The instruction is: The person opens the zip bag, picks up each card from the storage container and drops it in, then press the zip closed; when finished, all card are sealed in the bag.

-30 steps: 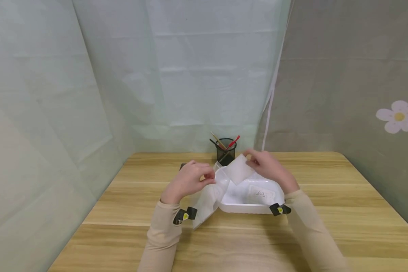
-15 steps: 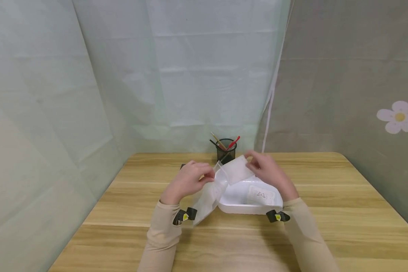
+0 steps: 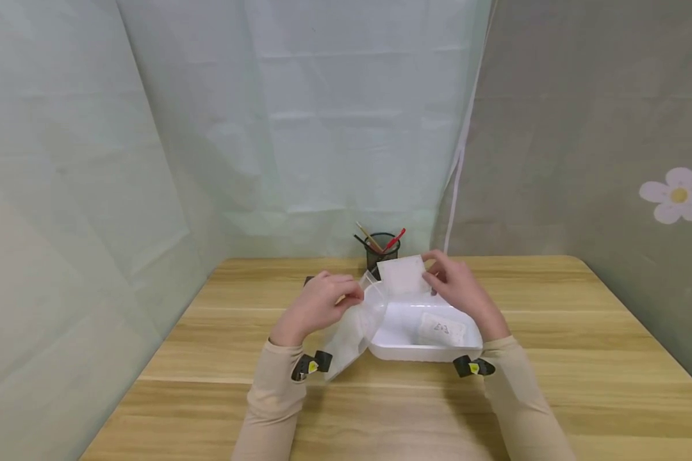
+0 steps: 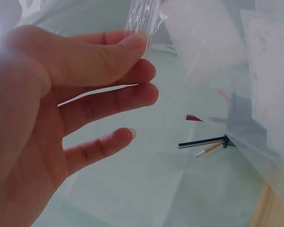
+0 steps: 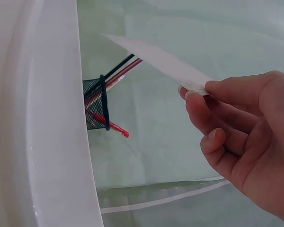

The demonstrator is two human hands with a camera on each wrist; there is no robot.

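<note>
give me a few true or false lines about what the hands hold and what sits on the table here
1. The left hand pinches the edge of a clear plastic bag. True.
2. The right hand holds a red pen. False: it pinches a white flat packet.
3. A white tray sits on the wooden table between the two hands. True.
4. The white tray is empty. False: a small white packet with print lies in it.
5. A black mesh pen cup stands behind the tray with pens in it. True.
6. The pen cup lies tipped over on the table. False: it stands upright.
</note>
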